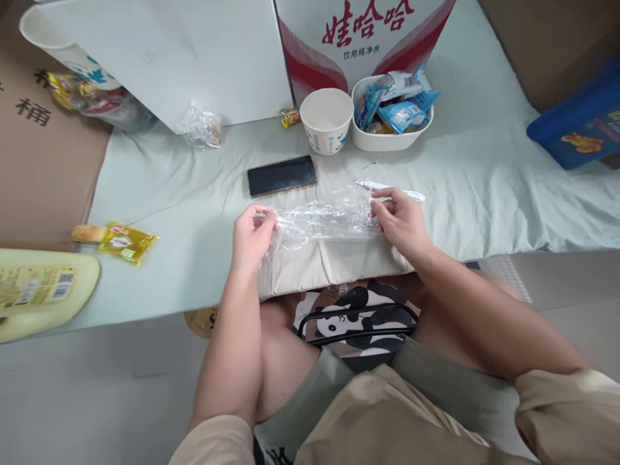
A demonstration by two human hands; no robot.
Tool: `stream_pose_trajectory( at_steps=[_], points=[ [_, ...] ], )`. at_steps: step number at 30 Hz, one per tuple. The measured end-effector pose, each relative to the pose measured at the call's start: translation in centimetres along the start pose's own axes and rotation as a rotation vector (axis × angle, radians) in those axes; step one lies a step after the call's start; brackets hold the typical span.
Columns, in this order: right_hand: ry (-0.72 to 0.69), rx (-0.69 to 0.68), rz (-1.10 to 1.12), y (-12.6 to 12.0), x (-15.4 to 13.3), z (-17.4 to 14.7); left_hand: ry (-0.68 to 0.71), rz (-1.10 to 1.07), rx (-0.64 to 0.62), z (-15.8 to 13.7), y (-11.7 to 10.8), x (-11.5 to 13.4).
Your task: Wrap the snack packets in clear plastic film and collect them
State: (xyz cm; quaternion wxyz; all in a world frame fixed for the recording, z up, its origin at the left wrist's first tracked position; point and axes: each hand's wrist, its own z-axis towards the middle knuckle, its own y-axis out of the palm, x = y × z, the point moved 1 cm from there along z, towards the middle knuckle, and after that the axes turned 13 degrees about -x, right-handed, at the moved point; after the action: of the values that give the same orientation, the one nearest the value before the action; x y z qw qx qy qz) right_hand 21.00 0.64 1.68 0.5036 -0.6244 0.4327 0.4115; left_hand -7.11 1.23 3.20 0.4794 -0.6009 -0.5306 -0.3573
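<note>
A crinkled sheet of clear plastic film [324, 219] stretches between my two hands, just above the cloth near the table's front edge. My left hand [252, 236] pinches its left end between thumb and fingers. At the other end, my right hand [400, 219] is closed on the film in the same way. Partly behind my right hand lies a slim white tool [414, 195], whose kind I cannot make out. A black phone [281, 176] rests flat beyond the film.
Behind the phone stand a paper cup [327, 123] and a white tub [392, 141] of blue snack packets. A crumpled clear wrapper [201, 127] lies further left. A yellow packet [126, 243] and a pale yellow bottle [46, 290] are at the left. Boxes [368, 39] line the back.
</note>
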Motion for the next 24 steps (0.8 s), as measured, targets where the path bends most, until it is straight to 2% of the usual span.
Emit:
stream_pose_trajectory(
  at_steps=[2, 4, 5, 8, 11, 14, 16, 18, 20, 24],
  points=[
    [0.008, 0.018, -0.044, -0.1, 0.0, 0.2, -0.005, -0.003, -0.068, 0.0, 0.0, 0.1],
    [0.007, 0.036, -0.087, -0.2, 0.2, 0.3, -0.006, -0.117, -0.134, -0.1, 0.0, 0.3],
    [0.003, 0.037, -0.104, -0.2, 0.3, 0.4, 0.01, -0.182, -0.128, 0.0, -0.1, 0.4],
    [-0.021, 0.019, -0.152, -0.2, 0.8, 0.7, 0.118, -0.219, 0.061, 0.6, -0.6, 0.1],
    [-0.089, 0.038, -0.285, -0.2, 1.4, 0.9, 0.171, 0.103, 0.204, 1.5, -1.3, -1.0],
    [-0.195, 0.122, -0.531, -0.2, 1.6, 0.8, 0.182, 0.513, 0.226, 1.8, -1.5, -2.0],
    [-0.287, 0.139, -0.692, 0.0, 1.4, 0.5, 0.184, 0.662, 0.225, 1.7, -1.4, -2.3],
    [-0.397, 0.042, -0.813, 0.5, 1.3, 0.1, 0.182, 0.72, 0.217, 1.4, -1.2, -2.4],
    [-0.48, -0.139, -0.892, 1.0, 1.1, -0.6, 0.17, 0.742, 0.225, 1.3, -1.0, -2.4],
    [-0.528, -0.485, -0.934, 0.9, 0.8, -2.3, 0.159, 0.763, 0.249, 1.4, -1.4, -2.4]
  ],
)
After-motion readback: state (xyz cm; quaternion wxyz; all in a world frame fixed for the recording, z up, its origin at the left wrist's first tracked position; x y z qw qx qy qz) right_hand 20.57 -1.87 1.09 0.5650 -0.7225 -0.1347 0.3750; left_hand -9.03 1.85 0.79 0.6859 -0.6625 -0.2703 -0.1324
